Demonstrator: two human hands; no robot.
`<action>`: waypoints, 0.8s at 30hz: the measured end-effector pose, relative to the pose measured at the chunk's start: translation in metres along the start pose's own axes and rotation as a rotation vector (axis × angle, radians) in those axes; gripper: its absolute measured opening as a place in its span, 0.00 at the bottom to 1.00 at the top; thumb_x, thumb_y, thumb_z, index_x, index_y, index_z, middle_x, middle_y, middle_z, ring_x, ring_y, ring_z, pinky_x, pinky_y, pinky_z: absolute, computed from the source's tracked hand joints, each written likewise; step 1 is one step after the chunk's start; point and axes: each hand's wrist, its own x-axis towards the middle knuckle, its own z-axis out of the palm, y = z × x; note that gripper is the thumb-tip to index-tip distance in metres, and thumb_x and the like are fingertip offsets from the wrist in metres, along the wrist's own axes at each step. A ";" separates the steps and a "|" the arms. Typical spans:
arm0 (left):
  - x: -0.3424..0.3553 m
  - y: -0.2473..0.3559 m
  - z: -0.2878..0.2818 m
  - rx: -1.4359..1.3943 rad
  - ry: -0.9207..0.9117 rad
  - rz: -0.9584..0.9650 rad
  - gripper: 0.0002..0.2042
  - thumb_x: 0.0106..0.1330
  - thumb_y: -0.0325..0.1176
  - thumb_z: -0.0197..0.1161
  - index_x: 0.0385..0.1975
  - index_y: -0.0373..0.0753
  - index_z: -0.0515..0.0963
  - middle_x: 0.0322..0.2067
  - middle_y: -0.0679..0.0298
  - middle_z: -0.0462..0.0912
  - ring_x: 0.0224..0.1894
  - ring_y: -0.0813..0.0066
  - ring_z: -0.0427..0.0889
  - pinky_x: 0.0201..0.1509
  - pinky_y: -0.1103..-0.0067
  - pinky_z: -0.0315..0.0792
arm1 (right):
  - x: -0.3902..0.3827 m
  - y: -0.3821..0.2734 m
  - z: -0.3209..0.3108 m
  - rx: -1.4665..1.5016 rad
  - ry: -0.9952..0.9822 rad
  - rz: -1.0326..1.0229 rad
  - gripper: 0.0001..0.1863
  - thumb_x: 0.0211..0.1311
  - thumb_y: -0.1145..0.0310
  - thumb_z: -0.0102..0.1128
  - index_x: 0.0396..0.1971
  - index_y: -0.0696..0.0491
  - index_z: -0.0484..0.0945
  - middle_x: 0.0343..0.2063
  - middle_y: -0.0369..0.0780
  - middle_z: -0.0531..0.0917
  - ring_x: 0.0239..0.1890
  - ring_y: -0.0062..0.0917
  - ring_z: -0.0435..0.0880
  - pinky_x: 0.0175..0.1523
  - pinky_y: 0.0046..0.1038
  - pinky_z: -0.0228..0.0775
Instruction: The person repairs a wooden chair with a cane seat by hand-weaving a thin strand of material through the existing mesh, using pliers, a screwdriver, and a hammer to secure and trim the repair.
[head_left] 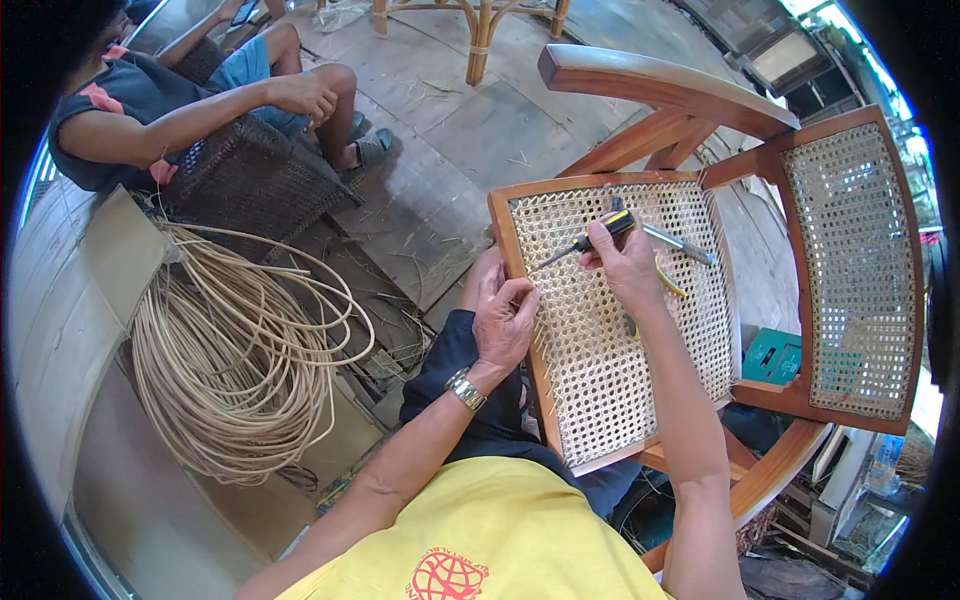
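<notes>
Webbing of pale cane (600, 390) is filling the seat of a wooden chair (794, 260), which is sitting at three o'clock from the view's centre. The right hand (625, 258) is gripping the black-and-yellow handle of a screwdriver-like tool (585, 243), whose thin shaft is pointing toward eight o'clock, its tip reaching the webbing's edge beside the frame. The left hand (503, 322) is holding its fingers bunched closed just beside that tip; whether they are pinching a strand, I cannot tell.

Judging by this, the person is working the cane along its edge, while short ends are sticking up toward six o'clock from the tip. The next move is probably calling for a steady tip, controlled pressure and left fingers kept out of its path.

As for writing, the yellow shirt (520, 500) at six o'clock is carrying a red globe-like emblem with lettering around it. A teal box (770, 355) near three o'clock is showing dark markings too small to make out.
</notes>
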 end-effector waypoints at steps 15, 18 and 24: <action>0.016 -0.014 0.010 0.078 0.123 -0.106 0.09 0.63 0.28 0.71 0.43 0.41 0.84 0.50 0.62 0.71 0.41 0.79 0.80 0.49 0.81 0.78 | 0.005 0.002 -0.007 -0.015 0.042 -0.021 0.14 0.76 0.61 0.62 0.47 0.57 0.74 0.34 0.38 0.85 0.25 0.18 0.84 0.31 0.19 0.79; 0.027 -0.019 0.011 -0.061 0.075 -0.300 0.10 0.60 0.23 0.72 0.40 0.39 0.83 0.44 0.70 0.73 0.41 0.84 0.77 0.50 0.86 0.73 | 0.002 0.003 -0.009 -0.030 0.046 -0.010 0.14 0.76 0.62 0.62 0.46 0.57 0.73 0.33 0.38 0.85 0.25 0.17 0.84 0.30 0.20 0.78; 0.034 0.001 -0.033 -0.265 -0.040 -0.259 0.15 0.63 0.26 0.74 0.50 0.36 0.82 0.47 0.70 0.81 0.38 0.88 0.75 0.46 0.88 0.72 | -0.002 0.000 -0.002 -0.044 0.029 -0.008 0.14 0.75 0.63 0.64 0.46 0.57 0.73 0.31 0.38 0.85 0.24 0.17 0.83 0.30 0.19 0.77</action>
